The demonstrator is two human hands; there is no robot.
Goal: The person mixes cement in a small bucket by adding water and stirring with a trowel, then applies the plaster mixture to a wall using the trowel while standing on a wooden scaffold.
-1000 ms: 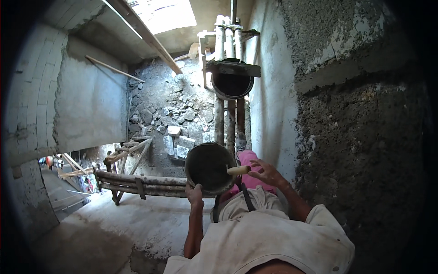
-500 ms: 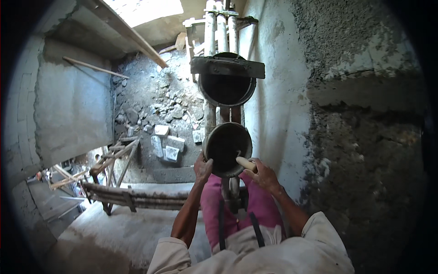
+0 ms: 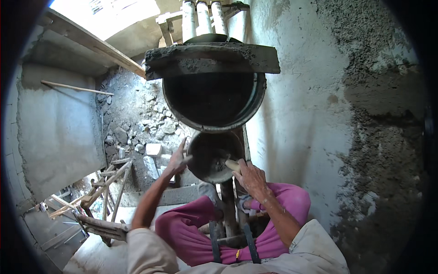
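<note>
1. A person's right hand [image 3: 252, 179] grips a pale handle [image 3: 232, 165], fingers wrapped around it, at the right side of a dark bucket [image 3: 200, 153]. The handle's far end points into the bucket, whose bottom shows grey, though the detail is too dim to tell.

2. The left hand [image 3: 179, 160] is at the bucket's left side, fingers spread rather than clasped, thumb at the rim; whether thumb and rim touch cannot be told.

3. The bucket sits between the hands, above the person's feet and over a line of poles [image 3: 226, 201]. Just beyond is a larger, dark tub [image 3: 214, 127], its near rim overlapping the bucket's far edge in this view.

4. A thick, crusted board [image 3: 212, 59] lies across the tub, both ends jutting past its sides.

5. The person's pink trousers [image 3: 191, 233] show bent knees, parted to either side of the poles.

6. At left, rubble [image 3: 150, 123] covers the ground near a pale block [image 3: 153, 149]; at right rises a grey wall [image 3: 301, 91], rough and dark farther right.
</note>
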